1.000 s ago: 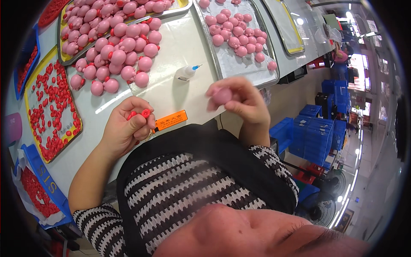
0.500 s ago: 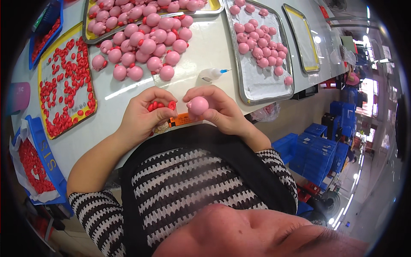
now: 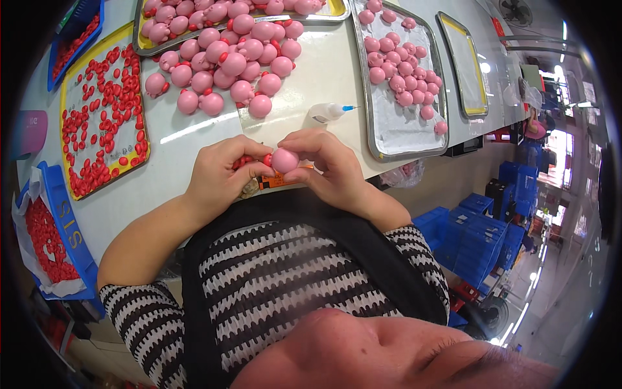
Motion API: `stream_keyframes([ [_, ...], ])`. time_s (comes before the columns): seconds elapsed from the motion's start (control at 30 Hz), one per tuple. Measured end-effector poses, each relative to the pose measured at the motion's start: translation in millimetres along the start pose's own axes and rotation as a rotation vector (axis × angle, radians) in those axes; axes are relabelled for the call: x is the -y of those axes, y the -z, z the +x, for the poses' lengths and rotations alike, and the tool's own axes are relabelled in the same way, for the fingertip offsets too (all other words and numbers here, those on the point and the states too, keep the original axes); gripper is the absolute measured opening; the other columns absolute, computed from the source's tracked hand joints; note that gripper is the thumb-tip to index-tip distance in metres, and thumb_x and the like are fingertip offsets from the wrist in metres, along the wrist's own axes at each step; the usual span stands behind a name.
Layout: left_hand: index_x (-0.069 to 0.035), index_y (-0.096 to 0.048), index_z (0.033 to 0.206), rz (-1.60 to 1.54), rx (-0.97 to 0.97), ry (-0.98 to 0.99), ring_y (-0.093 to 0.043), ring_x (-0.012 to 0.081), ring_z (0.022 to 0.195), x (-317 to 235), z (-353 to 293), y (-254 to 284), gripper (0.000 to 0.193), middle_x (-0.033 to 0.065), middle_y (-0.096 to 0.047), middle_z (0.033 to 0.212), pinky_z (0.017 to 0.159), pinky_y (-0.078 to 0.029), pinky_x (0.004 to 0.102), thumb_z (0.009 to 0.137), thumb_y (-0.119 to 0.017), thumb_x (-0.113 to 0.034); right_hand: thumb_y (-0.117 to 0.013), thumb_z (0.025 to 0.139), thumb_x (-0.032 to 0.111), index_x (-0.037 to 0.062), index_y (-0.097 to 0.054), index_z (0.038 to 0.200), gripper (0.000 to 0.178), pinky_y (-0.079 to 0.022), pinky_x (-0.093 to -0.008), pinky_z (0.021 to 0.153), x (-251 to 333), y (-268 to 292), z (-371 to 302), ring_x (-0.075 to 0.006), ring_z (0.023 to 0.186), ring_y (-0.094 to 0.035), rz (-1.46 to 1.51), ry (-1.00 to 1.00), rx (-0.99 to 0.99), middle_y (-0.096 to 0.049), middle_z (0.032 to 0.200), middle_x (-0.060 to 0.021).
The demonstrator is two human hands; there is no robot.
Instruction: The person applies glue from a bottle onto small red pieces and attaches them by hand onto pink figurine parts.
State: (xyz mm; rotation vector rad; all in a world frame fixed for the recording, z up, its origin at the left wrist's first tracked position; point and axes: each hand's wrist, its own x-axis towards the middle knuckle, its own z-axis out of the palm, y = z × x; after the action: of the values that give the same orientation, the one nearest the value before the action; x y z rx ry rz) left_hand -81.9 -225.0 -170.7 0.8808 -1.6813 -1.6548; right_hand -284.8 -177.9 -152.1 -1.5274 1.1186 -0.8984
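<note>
Between my two hands, over the table's near edge, a pink ball (image 3: 285, 161) meets a small red oval piece (image 3: 267, 159). My right hand (image 3: 329, 162) pinches the ball from its right side. The red piece sits at the fingertips of my left hand (image 3: 228, 167), pressed against the ball's left side. More red pieces (image 3: 243, 161) are held in the curl of that hand. An orange strip (image 3: 280, 178) shows below the ball. Beyond my hands lies a heap of pink balls (image 3: 223, 71), many with red pieces attached. A white squeeze bottle (image 3: 327, 112) with a blue needle tip lies on the table.
At the left, a yellow-rimmed tray (image 3: 107, 155) holds scattered red pieces. Below it stands a blue bin (image 3: 74, 236) of red pieces. To the right, a metal tray (image 3: 405, 133) carries pink balls on white paper; a paper-lined tray (image 3: 463, 61) lies beyond. Blue crates (image 3: 470, 240) stand right.
My hands have come together. The ball moved left and now meets the red piece at my left fingertips; before, there was a gap between them. The whole view has shifted slightly.
</note>
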Motion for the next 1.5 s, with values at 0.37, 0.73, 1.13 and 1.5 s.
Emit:
stream_keyframes([
  [0.37,-0.001,-0.058,0.077,-0.195,0.124,0.428,-0.055,0.0069,0.064,-2,2,4,0.017,0.0022,-0.060,0.070,0.057,-0.044,0.0218,0.066,-0.071,-0.002,-0.057,0.089,0.018,-0.0015,-0.051,0.106,0.027,-0.049,-0.0252,0.069,-2,-2,1,-0.0124,0.075,-0.057,0.671,-0.513,0.128,-0.059,0.094,-0.0074],
  [0.73,0.000,-0.056,0.081,-0.328,0.137,0.546,-0.055,0.0068,0.067,-10,10,-2,0.013,0.0029,-0.059,0.074,0.059,-0.045,0.0204,0.070,-0.064,0.002,-0.053,0.091,0.025,0.0005,-0.051,0.103,0.027,-0.046,-0.0241,0.061,-6,2,1,-0.0114,0.065,-0.055,0.659,-0.516,0.133,-0.059,0.086,-0.0076],
  [1.13,-0.003,-0.053,0.090,-0.562,0.212,0.414,-0.037,0.0019,0.054,2,4,1,0.031,0.0030,-0.055,0.073,0.047,-0.029,0.0160,0.094,-0.046,-0.033,-0.046,0.094,0.026,0.0036,-0.041,0.107,0.026,-0.050,-0.0279,0.058,3,-1,-1,-0.0172,0.063,-0.059,0.939,-0.586,0.023,-0.057,0.086,-0.0121],
  [1.5,-0.001,-0.055,0.097,-0.224,0.081,0.233,-0.049,0.0060,0.061,-4,0,-6,0.020,-0.0001,-0.054,0.069,0.055,-0.041,0.0193,0.085,-0.062,-0.016,-0.054,0.090,0.017,0.0030,-0.041,0.112,0.029,-0.048,-0.0259,0.067,2,-2,-5,-0.0150,0.075,-0.059,0.660,-0.394,0.013,-0.058,0.091,-0.0092],
])
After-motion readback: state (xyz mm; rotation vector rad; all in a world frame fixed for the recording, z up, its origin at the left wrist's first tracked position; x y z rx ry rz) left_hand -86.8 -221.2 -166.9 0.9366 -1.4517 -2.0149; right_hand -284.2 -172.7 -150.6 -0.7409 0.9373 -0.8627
